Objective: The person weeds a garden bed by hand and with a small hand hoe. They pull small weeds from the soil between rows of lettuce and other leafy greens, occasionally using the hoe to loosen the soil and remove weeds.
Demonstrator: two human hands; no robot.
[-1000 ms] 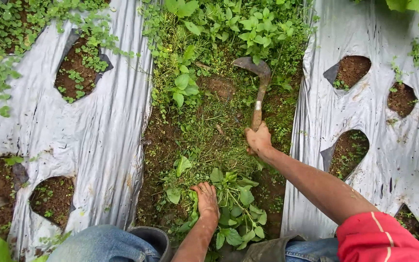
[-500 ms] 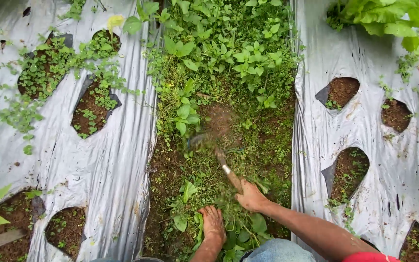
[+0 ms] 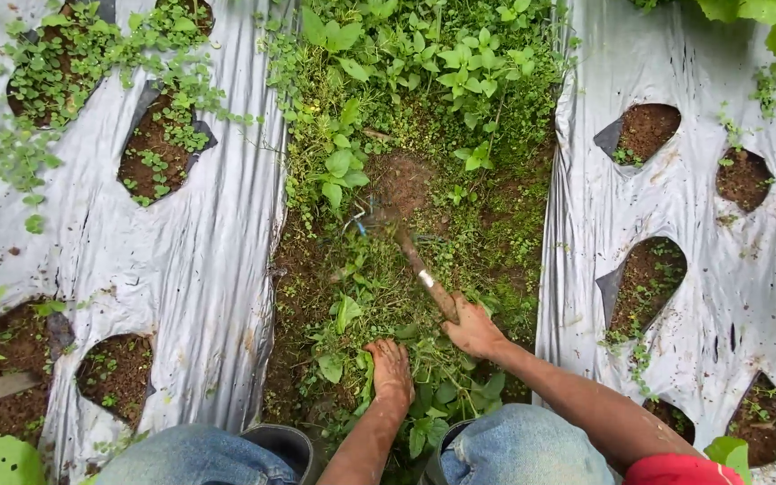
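Two hands worked the weedy strip (image 3: 406,180) between two sheets of silver plastic mulch (image 3: 199,233). Right hand (image 3: 473,328) was clamped round the wooden handle of a sickle (image 3: 419,269); fingers wrapped tight, no gap. A second before, that sickle was held out high and far, blade up near the leafy clump at the top of the strip. By now it had swung down and in: handle angled up-left from the fist, blade end low in the grass by a bare patch of brown soil (image 3: 406,180), blurred, so the blade edge itself could not be made out. Half a second ago it sat in nearly the same spot, so the stroke looked about finished, judging by the loose cut stems around it.

Left hand (image 3: 391,368) lay palm down with fingers curled onto a pile of cut weeds (image 3: 442,395), just beside the right wrist; same place as earlier, pressing or gathering, whether it truly gripped stems I could not tell. Knees in blue jeans (image 3: 514,449) and a dark boot (image 3: 285,440) at the bottom edge. Planting holes (image 3: 644,130) in the plastic showed soil and small seedlings. Standing weeds remained thick at the top, so clearing was only partly done.
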